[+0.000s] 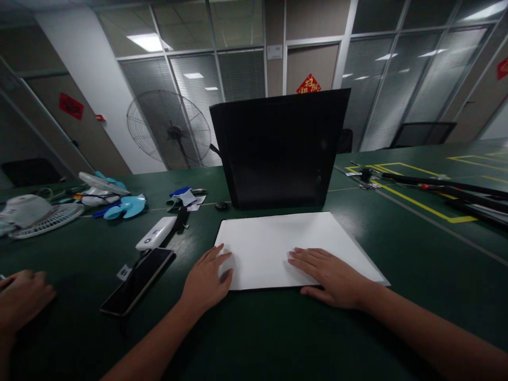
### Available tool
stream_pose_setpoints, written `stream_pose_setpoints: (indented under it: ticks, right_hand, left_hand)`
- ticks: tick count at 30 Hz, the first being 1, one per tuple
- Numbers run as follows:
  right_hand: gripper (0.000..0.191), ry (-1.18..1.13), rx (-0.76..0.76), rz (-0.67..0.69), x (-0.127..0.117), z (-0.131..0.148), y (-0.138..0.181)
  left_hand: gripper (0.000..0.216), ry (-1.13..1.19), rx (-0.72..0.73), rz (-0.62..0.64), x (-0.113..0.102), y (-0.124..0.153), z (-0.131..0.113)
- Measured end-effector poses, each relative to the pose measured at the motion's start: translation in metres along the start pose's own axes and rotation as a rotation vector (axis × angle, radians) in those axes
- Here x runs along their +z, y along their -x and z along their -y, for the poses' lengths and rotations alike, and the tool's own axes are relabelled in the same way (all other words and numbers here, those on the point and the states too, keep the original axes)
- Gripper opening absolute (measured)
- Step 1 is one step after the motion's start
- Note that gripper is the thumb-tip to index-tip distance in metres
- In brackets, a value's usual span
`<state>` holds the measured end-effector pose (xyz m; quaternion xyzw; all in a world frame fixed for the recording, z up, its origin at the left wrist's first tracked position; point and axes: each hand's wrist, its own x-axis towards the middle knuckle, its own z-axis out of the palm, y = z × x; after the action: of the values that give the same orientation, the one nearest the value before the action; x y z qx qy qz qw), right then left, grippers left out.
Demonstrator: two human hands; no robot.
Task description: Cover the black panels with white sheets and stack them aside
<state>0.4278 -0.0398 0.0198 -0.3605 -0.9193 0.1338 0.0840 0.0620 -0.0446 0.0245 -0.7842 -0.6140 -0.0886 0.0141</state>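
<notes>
A white sheet or board (262,243) with a thin dark edge lies flat on the green table. My left hand (208,278) rests at its left side, thumb and fingers apart, fingertips on the white surface. On the right, my right hand (325,275) lies flat with its fingers stretched across the white surface and its thumb near the front edge. Neither hand grips anything. Just behind the white sheet stands a large black panel (281,153), leaning slightly back; what supports it is hidden.
Left of my left hand lie a smartphone (138,280) and a white power bank (156,233). Another person's hand (24,299) is at the far left. Fan parts (127,206) lie behind. Black rods (448,188) lie at the right, near yellow tape (420,203).
</notes>
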Motion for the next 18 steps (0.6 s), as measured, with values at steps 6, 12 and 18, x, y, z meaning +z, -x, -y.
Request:
stream_pose_setpoints:
  ticks: [6, 12, 18]
  right_hand:
    - [0.064, -0.05, -0.07, 0.082, -0.0025, 0.0008, -0.0011]
    - [0.063, -0.072, -0.092, 0.08, -0.0038, 0.0004, -0.0012]
    - [0.066, -0.058, -0.106, 0.046, -0.0011, -0.002, 0.0]
  left_hand:
    - [0.052, -0.015, 0.009, 0.001, -0.0018, 0.0002, -0.0054]
    - [0.049, -0.012, 0.029, 0.022, -0.0012, 0.001, -0.0079]
    - [0.051, 0.015, 0.025, 0.05, -0.0004, 0.0017, -0.0047]
